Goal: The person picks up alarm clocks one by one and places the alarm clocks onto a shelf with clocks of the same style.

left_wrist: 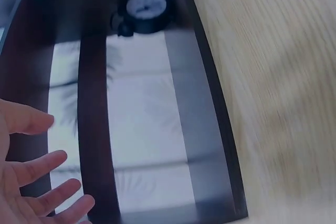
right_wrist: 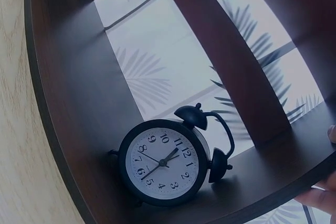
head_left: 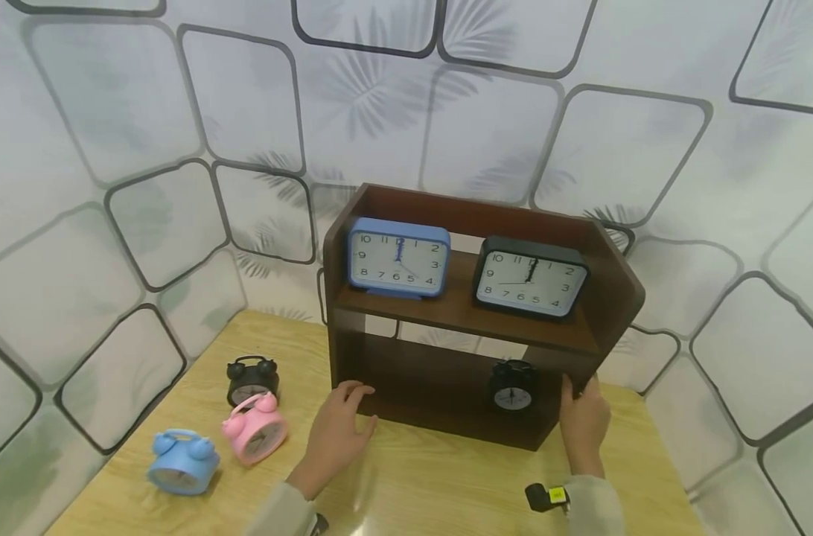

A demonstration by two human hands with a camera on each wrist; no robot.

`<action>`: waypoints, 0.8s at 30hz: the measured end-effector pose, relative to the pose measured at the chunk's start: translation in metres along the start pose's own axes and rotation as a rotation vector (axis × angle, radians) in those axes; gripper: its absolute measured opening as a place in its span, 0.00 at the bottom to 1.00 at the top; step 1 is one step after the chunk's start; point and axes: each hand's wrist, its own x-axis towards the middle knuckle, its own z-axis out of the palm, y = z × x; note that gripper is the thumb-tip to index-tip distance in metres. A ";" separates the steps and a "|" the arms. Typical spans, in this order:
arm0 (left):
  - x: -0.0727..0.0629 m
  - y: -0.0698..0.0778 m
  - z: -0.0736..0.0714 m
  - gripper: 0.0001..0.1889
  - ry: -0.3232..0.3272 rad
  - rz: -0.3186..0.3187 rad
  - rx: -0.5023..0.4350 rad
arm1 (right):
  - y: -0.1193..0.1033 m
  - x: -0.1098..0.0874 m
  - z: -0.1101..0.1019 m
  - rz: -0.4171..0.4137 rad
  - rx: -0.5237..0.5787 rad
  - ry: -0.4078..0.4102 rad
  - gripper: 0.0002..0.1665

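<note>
A dark brown two-tier shelf (head_left: 447,320) stands on the wooden table. My right hand (head_left: 584,424) grips the front edge of its right side panel, thumb inside and fingers outside. Just in front of the shelf's lower left corner is my left hand (head_left: 339,428), its fingers spread and holding nothing. On the lower board, near the right panel, sits a black twin-bell alarm clock (right_wrist: 163,163). The upper board carries a blue rectangular clock (head_left: 398,259) at left and a black rectangular clock (head_left: 530,279) at right.
Left of the shelf, on the table (head_left: 433,484), are a black alarm clock (head_left: 252,381), a pink one (head_left: 255,432) leaning over, and a light blue one (head_left: 183,463). Patterned cloth walls (head_left: 380,112) rise behind and at both sides.
</note>
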 end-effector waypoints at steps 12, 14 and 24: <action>-0.008 -0.057 -0.028 0.22 0.162 -0.165 0.042 | 0.003 0.002 -0.002 -0.018 0.000 0.022 0.16; -0.010 -0.064 -0.033 0.23 0.173 -0.193 0.069 | 0.002 0.001 -0.002 -0.013 0.004 0.017 0.16; -0.024 -0.092 -0.054 0.29 0.079 -0.370 0.091 | 0.001 0.001 0.000 -0.010 0.009 0.007 0.16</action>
